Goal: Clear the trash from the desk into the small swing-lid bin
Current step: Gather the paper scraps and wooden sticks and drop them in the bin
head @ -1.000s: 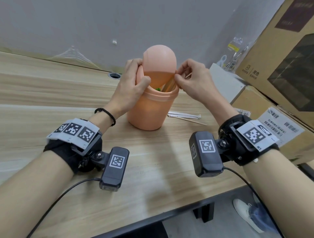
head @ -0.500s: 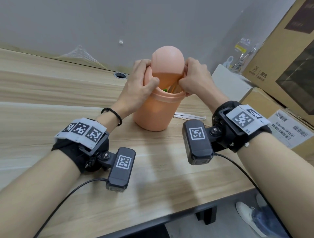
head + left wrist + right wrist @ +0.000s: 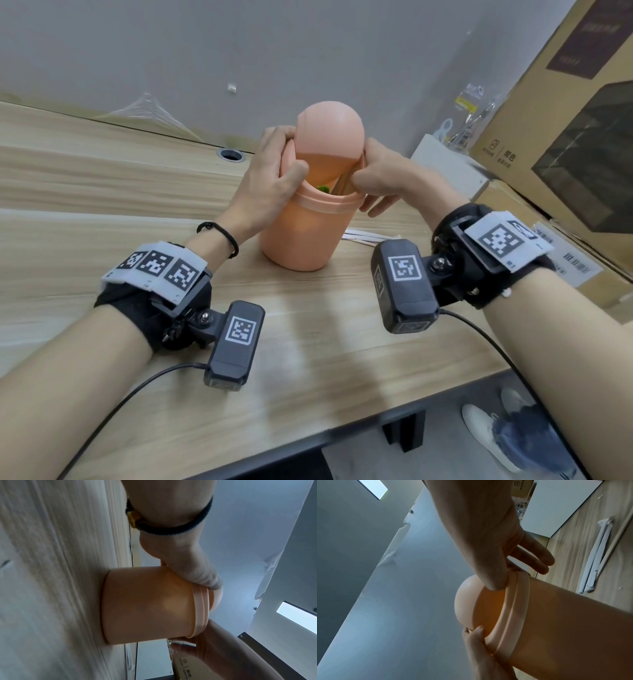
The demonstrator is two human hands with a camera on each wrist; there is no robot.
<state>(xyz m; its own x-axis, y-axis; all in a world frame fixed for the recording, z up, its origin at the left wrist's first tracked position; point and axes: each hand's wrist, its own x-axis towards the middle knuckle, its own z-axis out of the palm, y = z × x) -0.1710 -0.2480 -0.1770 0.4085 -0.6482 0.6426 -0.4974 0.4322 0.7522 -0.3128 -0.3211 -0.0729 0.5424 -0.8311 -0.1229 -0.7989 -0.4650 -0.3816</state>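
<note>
Peach smooth plastic bin point(image 3: 301, 236), domed swing lid point(image 3: 329, 133) tilted, stands mid-desk point(image 3: 102, 192). Left hand point(image 3: 270, 185) curls round its rim at 9 o'clock; right hand point(image 3: 383, 178) pinches a thin stick point(image 3: 342, 180) at 3 o'clock.

Left wrist: ridged rim point(image 3: 200, 609), thumb point(image 3: 205, 580) pressing it.

Right wrist: 2 fingers point(image 3: 537, 559) extended; white wrapper point(image 3: 594, 559) at 2 o'clock on woodgrain.

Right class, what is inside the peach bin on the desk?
Through the tilted lid of the bin, the head view shows a bit of something green and a tan strip. The wall hides everything lower.
</note>
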